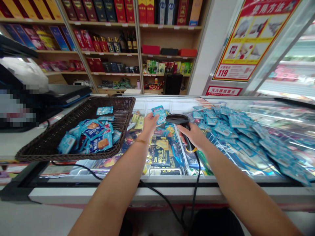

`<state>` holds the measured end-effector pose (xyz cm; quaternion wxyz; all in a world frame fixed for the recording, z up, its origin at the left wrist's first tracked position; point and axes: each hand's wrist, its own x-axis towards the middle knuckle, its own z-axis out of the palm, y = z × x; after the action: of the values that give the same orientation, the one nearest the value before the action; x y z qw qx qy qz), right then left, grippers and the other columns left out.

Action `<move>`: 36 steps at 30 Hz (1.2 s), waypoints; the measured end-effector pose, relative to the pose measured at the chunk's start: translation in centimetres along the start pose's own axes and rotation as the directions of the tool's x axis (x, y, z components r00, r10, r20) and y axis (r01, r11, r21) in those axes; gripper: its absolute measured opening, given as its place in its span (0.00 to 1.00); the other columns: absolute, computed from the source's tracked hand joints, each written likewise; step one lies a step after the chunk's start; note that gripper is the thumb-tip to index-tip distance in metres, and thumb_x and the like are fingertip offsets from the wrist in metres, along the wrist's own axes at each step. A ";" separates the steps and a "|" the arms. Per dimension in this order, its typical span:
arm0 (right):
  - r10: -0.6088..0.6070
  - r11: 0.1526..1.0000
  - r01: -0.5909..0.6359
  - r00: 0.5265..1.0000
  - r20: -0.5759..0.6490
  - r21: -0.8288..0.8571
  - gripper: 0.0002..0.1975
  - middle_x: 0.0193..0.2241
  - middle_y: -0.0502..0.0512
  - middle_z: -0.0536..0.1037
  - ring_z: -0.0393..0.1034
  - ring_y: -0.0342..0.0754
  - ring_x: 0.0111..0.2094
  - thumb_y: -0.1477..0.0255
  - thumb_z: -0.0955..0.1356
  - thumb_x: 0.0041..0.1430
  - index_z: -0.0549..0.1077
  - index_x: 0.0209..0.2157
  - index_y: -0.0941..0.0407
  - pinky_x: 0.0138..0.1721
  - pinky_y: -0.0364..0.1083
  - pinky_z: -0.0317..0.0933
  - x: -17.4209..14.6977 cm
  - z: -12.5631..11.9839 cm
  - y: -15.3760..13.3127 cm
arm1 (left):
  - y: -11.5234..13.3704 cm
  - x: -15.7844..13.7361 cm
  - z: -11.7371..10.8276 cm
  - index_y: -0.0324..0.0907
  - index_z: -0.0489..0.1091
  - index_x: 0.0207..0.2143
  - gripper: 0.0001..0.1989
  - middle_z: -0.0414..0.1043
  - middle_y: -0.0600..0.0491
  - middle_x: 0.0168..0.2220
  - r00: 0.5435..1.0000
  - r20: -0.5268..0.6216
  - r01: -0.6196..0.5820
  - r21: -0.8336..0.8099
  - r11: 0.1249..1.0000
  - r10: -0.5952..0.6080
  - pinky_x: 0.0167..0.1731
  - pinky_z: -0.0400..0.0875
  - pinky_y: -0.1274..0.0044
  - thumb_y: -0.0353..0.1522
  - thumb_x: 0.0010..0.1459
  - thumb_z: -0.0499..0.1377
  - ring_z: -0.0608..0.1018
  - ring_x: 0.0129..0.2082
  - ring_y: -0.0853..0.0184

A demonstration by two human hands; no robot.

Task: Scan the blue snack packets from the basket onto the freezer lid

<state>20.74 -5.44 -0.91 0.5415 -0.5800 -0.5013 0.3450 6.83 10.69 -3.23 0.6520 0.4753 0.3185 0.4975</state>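
Note:
My left hand (149,123) pinches a small light-blue snack packet (159,113) by its left edge, over the glass-topped freezer. Just to the right, my right hand (190,133) is wrapped round the handle of a black barcode scanner (177,118), whose head points left toward the packet without touching it. A black cable (197,173) hangs from the scanner's handle. On the left stands a dark woven basket (36,144) with several blue packets (94,134) in it. A large heap of similar blue packets (236,127) lies on the freezer's right side.
Beneath my hands the freezer (159,188) holds yellow and blue food bags (161,152) and a white wire divider (180,150). Another cable (157,193) trails along its front edge. Shelves (137,55) of boxes and bottles stand behind. A counter with dark equipment (66,95) is at left.

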 end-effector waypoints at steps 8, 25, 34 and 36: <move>0.006 0.994 -0.005 1.000 0.010 -0.110 0.18 0.18 0.48 0.72 0.65 0.42 0.13 0.56 0.70 0.59 0.66 0.29 0.55 0.15 0.42 0.59 -0.1 -0.2 -0.3 | -0.3 0.2 -0.1 0.42 0.72 0.37 0.19 0.79 0.52 0.31 1.000 0.003 0.002 -0.022 1.000 -0.002 0.37 0.78 0.69 0.39 0.43 0.70 0.82 0.35 0.61; 0.104 0.994 -0.094 0.977 -0.189 0.063 0.15 0.18 0.47 0.71 0.63 0.41 0.13 0.61 0.70 0.61 0.65 0.28 0.55 0.12 0.41 0.60 -1.2 -4.8 -2.5 | 0.7 -1.2 3.8 0.41 0.72 0.30 0.11 0.77 0.54 0.30 0.988 0.055 0.140 0.033 0.990 -0.142 0.40 0.74 0.72 0.28 0.40 0.66 0.80 0.35 0.65; 0.161 0.985 -0.167 0.772 -0.614 0.048 0.13 0.17 0.50 0.72 0.64 0.43 0.13 0.65 0.70 0.61 0.67 0.27 0.55 0.12 0.42 0.60 -7.6 -17.7 -3.4 | -1.1 -2.1 18.3 0.39 0.72 0.36 0.16 0.75 0.54 0.28 0.947 0.151 0.276 0.063 0.959 -0.283 0.42 0.75 0.73 0.22 0.44 0.70 0.79 0.29 0.70; 0.166 0.983 -0.180 0.737 -0.655 0.047 0.12 0.17 0.49 0.72 0.64 0.43 0.13 0.65 0.70 0.62 0.67 0.27 0.55 0.12 0.42 0.60 -8.7 -19.3 -3.4 | -2.3 -2.2 21.9 0.39 0.71 0.38 0.15 0.75 0.54 0.28 0.931 0.185 0.316 0.028 0.948 -0.315 0.42 0.76 0.73 0.21 0.47 0.68 0.79 0.29 0.71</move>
<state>36.01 -19.47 4.50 0.6429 -0.7132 -0.2265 0.1636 26.43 1.88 2.03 0.7509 0.4621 0.3274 0.3397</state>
